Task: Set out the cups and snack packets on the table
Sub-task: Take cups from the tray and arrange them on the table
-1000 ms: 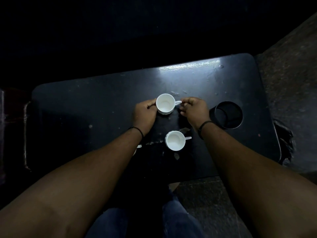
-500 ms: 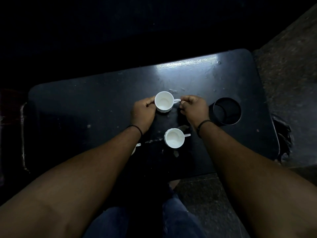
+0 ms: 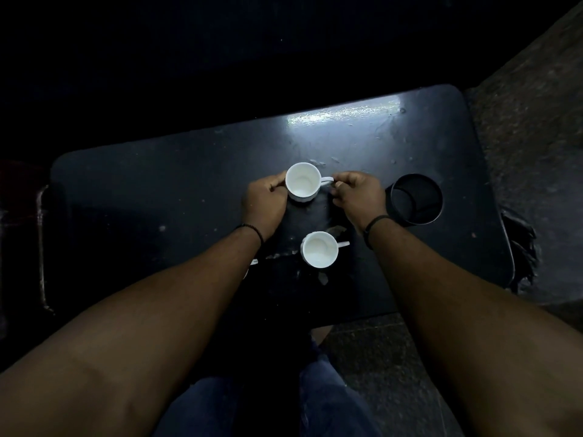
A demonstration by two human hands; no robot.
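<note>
Two white cups stand upright on a black table [image 3: 157,197]. The far cup [image 3: 303,182] sits between both hands, its handle pointing right. My left hand [image 3: 265,205] presses against its left wall. My right hand [image 3: 356,195] pinches its handle. The near cup [image 3: 319,249] stands free closer to me, handle to the right. A sliver of a third white object [image 3: 252,263] peeks out from under my left forearm; most of it is hidden. No snack packets are visible.
A round black cup-holder recess [image 3: 416,200] is set in the table right of my right hand. Dark floor lies to the right and in front of the table. My knees in blue jeans are below the near edge. The surroundings are very dark.
Both hands and the far cup have kept their grip and place on the table; only the camera view has shifted slightly.
</note>
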